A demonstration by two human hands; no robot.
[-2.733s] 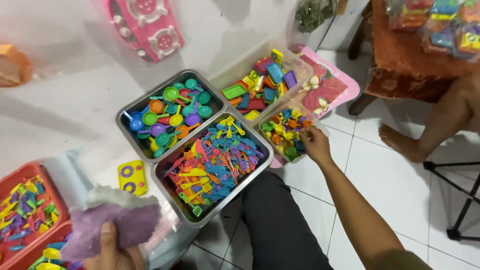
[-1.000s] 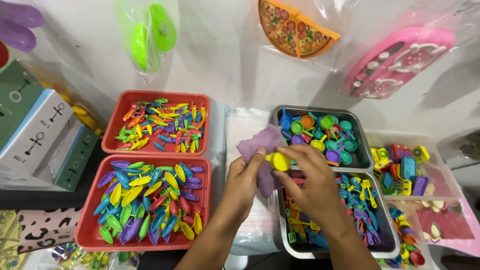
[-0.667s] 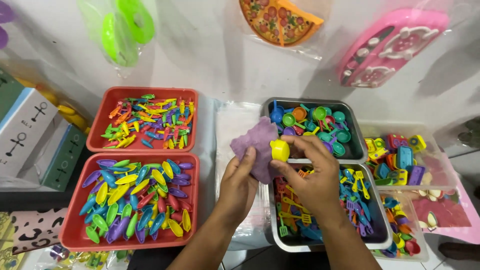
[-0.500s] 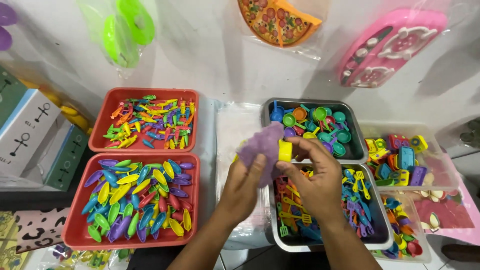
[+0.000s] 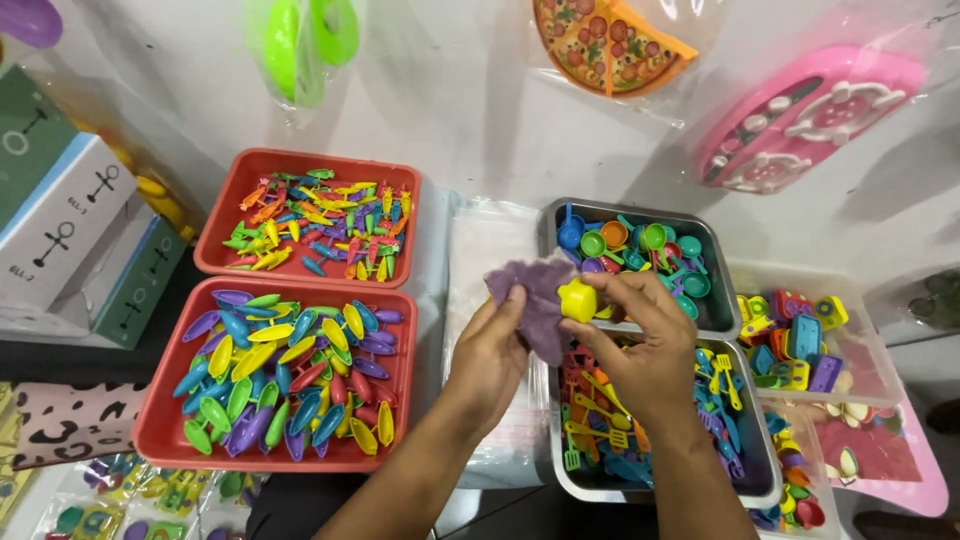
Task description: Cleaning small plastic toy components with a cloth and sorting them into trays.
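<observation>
Two items are in your hands at frame centre: your right hand (image 5: 640,345) pinches a small yellow toy pot (image 5: 578,300) in a narrow fingertip grip, seemingly to steady it, while your left hand (image 5: 492,345) closes its grip on a purple cloth (image 5: 535,295) pressed against the pot. Both hover over the steel tray of utensils (image 5: 745,490) at lower right, below the steel tray of toy pans (image 5: 712,262); two red trays (image 5: 165,425) of coloured pieces sit well apart at left.

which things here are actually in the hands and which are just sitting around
In hand:
left hand holding purple cloth
right hand holding small yellow toy cup against the cloth

Lying about:
red trays of coloured toy pieces
metal trays of toy pans and utensils
clear tubs
boxes
bagged toys on the wall
</observation>
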